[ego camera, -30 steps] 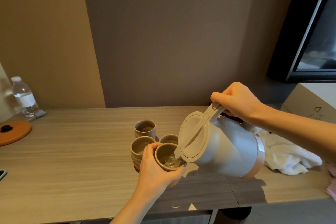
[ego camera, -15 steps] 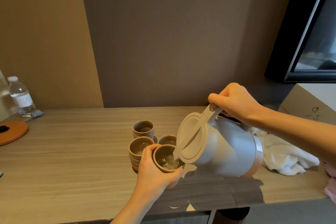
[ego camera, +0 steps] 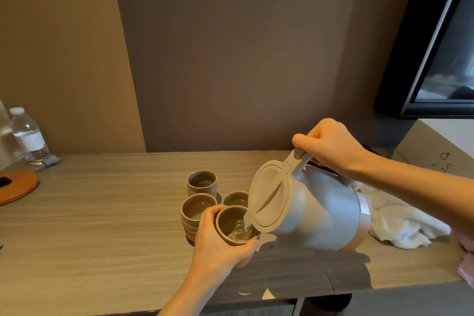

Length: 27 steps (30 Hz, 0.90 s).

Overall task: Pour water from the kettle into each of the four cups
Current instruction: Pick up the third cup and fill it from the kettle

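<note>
A grey kettle with a beige lid is tipped to the left, its spout over a brown cup. Water runs into this cup and ripples inside it. My right hand grips the kettle's handle from above. My left hand wraps around the near cup and holds it just above the table. Three more brown cups stand behind it: a far cup, a left cup and a right cup partly hidden by the kettle lid.
The wooden table runs left to right against a wall. A white towel lies behind the kettle at right. A water bottle and an orange round base sit at far left. A dark screen hangs at upper right.
The kettle stays tipped over the held cup and the water level in that cup has risen a little. Both hands keep their grips almost in place.
</note>
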Each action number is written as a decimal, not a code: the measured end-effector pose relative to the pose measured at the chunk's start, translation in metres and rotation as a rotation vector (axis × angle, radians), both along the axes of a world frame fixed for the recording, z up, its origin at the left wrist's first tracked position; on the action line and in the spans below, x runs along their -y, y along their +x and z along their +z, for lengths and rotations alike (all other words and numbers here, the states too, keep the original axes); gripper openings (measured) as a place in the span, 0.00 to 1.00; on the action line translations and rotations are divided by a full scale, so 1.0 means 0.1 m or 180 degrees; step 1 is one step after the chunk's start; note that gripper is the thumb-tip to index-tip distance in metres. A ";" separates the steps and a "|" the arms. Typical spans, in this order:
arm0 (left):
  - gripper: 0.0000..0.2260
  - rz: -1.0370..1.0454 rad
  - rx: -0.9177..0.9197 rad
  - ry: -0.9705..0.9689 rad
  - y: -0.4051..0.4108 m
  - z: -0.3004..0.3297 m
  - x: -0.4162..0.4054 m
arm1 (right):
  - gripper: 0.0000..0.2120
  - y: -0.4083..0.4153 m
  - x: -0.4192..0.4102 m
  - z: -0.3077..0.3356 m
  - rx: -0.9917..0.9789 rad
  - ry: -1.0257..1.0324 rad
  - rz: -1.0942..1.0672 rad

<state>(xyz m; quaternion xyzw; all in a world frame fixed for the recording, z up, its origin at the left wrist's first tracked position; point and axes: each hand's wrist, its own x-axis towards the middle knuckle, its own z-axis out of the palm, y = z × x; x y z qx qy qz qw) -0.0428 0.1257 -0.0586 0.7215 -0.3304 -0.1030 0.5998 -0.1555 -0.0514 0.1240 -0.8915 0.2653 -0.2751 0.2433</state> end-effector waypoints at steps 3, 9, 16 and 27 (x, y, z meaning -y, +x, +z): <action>0.36 -0.0012 -0.0032 0.0006 0.01 -0.01 0.00 | 0.29 0.00 -0.01 0.00 -0.0019 -0.0076 -0.0019; 0.36 0.0012 -0.0032 0.0040 0.00 -0.03 0.02 | 0.31 -0.02 -0.02 0.01 -0.0036 -0.0192 -0.0013; 0.37 0.0058 -0.0101 0.0101 -0.01 -0.04 0.05 | 0.32 -0.03 0.00 -0.02 -0.0014 -0.0232 0.0000; 0.39 0.0162 -0.0250 0.0075 -0.02 0.00 0.04 | 0.27 -0.11 0.10 -0.07 0.0204 0.0285 -0.0050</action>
